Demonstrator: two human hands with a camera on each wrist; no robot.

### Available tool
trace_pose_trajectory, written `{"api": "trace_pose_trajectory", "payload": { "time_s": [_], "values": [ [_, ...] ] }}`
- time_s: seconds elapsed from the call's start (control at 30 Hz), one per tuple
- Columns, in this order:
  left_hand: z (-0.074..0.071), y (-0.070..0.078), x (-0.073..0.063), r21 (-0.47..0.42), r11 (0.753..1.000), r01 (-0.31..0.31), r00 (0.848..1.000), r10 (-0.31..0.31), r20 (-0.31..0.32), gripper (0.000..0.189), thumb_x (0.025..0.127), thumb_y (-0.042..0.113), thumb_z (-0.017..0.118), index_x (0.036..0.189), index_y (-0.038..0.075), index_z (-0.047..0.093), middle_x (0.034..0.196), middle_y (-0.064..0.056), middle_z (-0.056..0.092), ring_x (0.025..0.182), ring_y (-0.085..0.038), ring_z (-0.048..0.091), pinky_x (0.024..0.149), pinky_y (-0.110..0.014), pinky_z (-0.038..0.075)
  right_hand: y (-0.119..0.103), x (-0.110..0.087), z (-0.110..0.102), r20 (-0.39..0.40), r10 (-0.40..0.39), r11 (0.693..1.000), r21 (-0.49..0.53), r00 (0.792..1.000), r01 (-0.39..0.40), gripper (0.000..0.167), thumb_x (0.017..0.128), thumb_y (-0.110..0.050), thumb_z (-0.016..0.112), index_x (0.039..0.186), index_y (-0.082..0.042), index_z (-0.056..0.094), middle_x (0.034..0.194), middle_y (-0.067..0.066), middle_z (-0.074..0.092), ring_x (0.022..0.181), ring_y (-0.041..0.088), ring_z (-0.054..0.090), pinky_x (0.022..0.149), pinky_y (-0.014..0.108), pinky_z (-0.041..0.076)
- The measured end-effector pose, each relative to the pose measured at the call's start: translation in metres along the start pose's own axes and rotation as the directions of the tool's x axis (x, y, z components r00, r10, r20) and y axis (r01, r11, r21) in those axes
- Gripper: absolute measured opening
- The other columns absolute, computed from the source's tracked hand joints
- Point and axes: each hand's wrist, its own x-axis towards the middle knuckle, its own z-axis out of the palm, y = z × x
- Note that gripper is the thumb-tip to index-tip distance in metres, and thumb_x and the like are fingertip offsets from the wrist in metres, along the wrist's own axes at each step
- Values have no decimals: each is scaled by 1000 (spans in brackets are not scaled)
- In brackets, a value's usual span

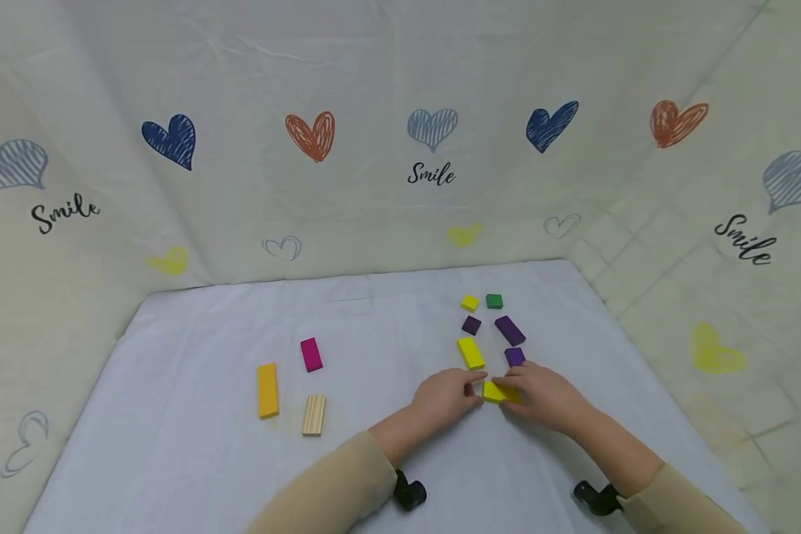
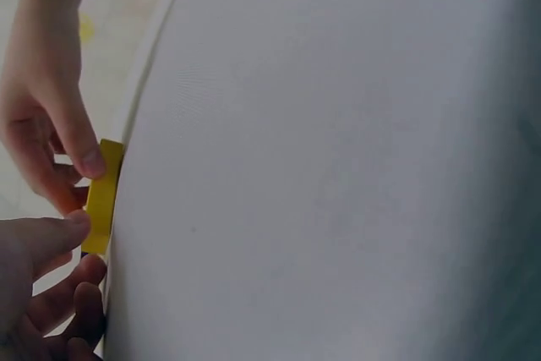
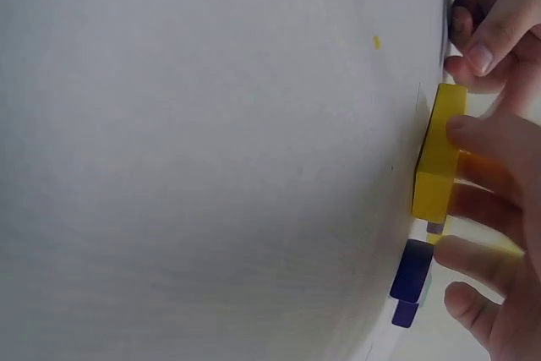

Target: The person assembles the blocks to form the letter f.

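1. Right hand (image 1: 546, 398) pinches the yellow rectangular block (image 1: 492, 392) between thumb and fingers.
2. Left hand (image 1: 443, 397), thumb and forefinger apart, is at its left end.
3. Block: scene's right, nearer than the purple block (image 1: 515, 356).

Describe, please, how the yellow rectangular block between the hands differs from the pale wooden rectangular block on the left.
The yellow block looks plain; the pale wooden block shows lengthwise stripes. In the head view, the yellow block runs roughly sideways, the pale wooden block roughly bottom to top. The right hand pinches the yellow block; nothing touches the pale wooden block. Both are oblong.
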Motion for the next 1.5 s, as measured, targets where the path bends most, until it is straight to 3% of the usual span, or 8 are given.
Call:
{"api": "trace_pose_trajectory", "payload": {
  "time_s": [0.5, 0.77, 1.17, 1.5],
  "values": [
    [-6, -10, -4, -66, 998, 12, 1000, -13, -11, 45, 91, 31, 73, 135, 33, 62, 80, 16, 59, 69, -5, 51, 63, -20, 43, -14, 8, 2, -49, -48, 999, 21, 998, 49, 40, 83, -28, 81, 119, -13, 73, 101, -6, 70, 89, 12, 59, 77, 28, 54],
    [-16, -31, -13, -81, 997, 12, 1000, -14, -22, 40, 90, 28, 74, 130, 28, 67, 87, 14, 63, 76, -5, 53, 72, -22, 47, -30, 22, 4, -59, -96, 994, 43, 994, 99, 39, 85, -27, 79, 121, -13, 72, 109, -2, 71, 103, 19, 63, 87, 37, 54],
    [-37, -65, -35, -68, 997, 25, 1000, -25, 3, 35, 90, 23, 73, 125, 23, 70, 88, 12, 62, 79, -8, 53, 74, -26, 47, -62, 53, 13, -8, -123, 989, 77, 992, 123, 38, 86, -32, 77, 120, -14, 72, 99, -7, 67, 90, 11, 60, 78, 26, 53],
    [-63, -83, -55, -37, 998, 51, 998, -49, 43, 36, 91, 22, 71, 127, 22, 68, 95, 9, 64, 88, -12, 56, 86, -32, 51, -91, 74, 15, 11, -115, 988, 103, 993, 113, 39, 87, -33, 77, 120, -13, 72, 100, -3, 68, 91, 13, 61, 81, 26, 53]
  ]
}}
